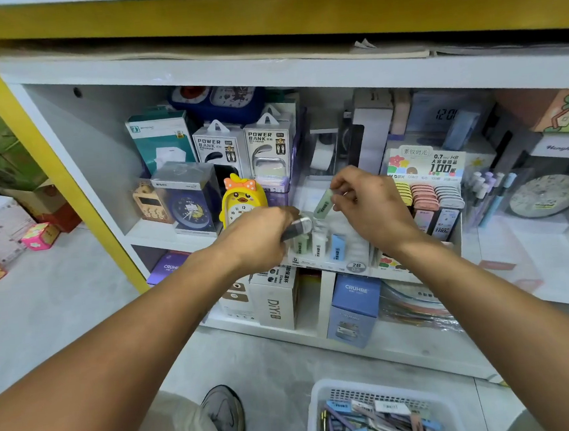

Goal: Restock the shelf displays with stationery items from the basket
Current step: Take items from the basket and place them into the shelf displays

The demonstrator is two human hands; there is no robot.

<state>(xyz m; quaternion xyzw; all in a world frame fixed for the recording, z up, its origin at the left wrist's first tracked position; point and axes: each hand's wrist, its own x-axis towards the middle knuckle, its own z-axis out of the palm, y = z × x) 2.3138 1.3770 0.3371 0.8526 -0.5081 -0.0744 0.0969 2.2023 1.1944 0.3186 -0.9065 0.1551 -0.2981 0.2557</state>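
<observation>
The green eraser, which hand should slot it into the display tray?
Right. The right hand already pinches the green eraser directly above the display tray, while the left hand grips another item.

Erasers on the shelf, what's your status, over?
Right hand pinching green eraser above display tray. Left hand holding grey eraser. Basket still stocked. Nothing blocking.

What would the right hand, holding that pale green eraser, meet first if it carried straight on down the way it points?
Probably the white eraser display tray just below: the right hand tips the green eraser toward its slots. Depth is uncertain.
</observation>
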